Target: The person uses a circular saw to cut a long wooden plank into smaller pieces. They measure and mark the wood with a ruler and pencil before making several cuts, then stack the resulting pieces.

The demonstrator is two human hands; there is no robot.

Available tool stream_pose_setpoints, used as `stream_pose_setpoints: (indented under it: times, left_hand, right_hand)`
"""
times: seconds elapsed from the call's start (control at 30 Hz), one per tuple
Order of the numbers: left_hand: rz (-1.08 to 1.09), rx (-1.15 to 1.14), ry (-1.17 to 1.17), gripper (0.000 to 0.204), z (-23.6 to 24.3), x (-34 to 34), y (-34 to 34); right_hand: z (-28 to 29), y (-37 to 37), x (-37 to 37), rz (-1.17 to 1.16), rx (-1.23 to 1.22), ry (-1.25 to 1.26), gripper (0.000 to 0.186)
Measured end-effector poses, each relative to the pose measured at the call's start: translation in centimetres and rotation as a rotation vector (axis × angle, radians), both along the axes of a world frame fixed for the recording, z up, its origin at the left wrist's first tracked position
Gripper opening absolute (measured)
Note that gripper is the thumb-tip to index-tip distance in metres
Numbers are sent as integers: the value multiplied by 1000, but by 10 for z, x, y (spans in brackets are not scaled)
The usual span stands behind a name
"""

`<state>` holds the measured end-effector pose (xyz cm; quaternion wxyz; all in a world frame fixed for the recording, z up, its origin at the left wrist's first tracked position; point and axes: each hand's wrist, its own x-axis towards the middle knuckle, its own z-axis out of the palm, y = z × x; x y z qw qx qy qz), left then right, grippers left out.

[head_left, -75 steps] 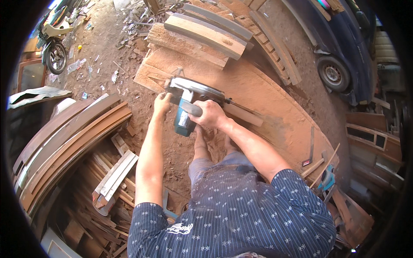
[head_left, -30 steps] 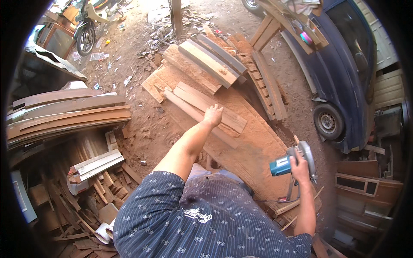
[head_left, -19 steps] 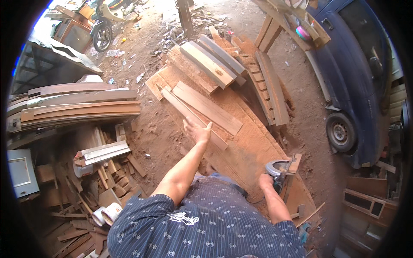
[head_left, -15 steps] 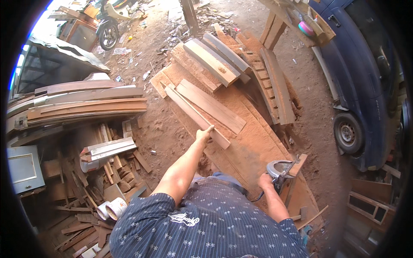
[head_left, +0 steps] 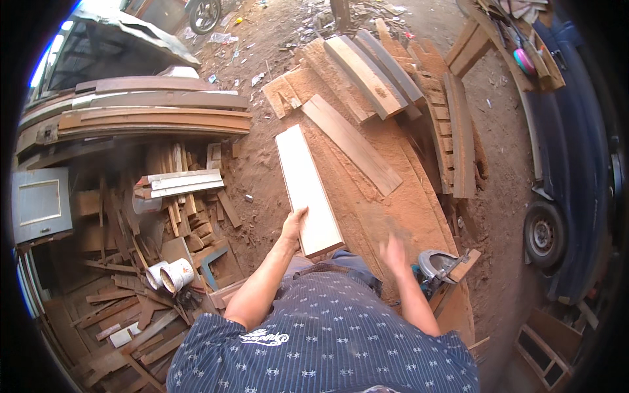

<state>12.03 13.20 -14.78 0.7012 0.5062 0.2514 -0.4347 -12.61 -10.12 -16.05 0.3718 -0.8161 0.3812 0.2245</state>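
Note:
In my left hand [head_left: 295, 224] is a wooden board [head_left: 308, 190], gripped by its left edge near the close end. Its broad face looks bright and pale, tilted up toward me. My right hand [head_left: 394, 254] is in the air over the near part of the workbench, smeared by motion, so its fingers cannot be made out. Just right of it a circular saw [head_left: 438, 267] rests on the bench, beside a short wood piece [head_left: 464, 266]. A second, brown board [head_left: 352, 144] lies flat on the sawdust-covered workbench [head_left: 386, 219].
Thick beams [head_left: 367, 75] lie across the bench's far end. A stack of long planks [head_left: 154, 121] stands at the left, above scrap wood [head_left: 124, 295] and white buckets [head_left: 175, 275]. A dark blue vehicle [head_left: 570, 164] is parked at the right.
My left hand has lifted the board off the bench, drawn it closer and turned its broad face up. My right hand has let go of the circular saw and moved left.

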Motion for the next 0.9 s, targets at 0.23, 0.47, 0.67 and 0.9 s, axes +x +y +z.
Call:
stream_pose_setpoints:
  times: [0.23, 0.47, 0.67, 0.9]
  left_hand:
    - [-305, 239, -155, 49, 101, 12, 4]
    - [-413, 70, -240, 61, 115, 17, 29]
    - [-306, 207, -245, 72, 98, -5, 58]
    - [-359, 225, -507, 80, 79, -15, 56]
  right_hand:
    - [-88, -82, 145, -133, -531, -103, 87]
    - [-109, -96, 126, -110, -210, -191, 65]
    - [-25, -18, 95, -96, -16, -615, 38]
    - [99, -29, 201, -360, 437, -1021, 51]
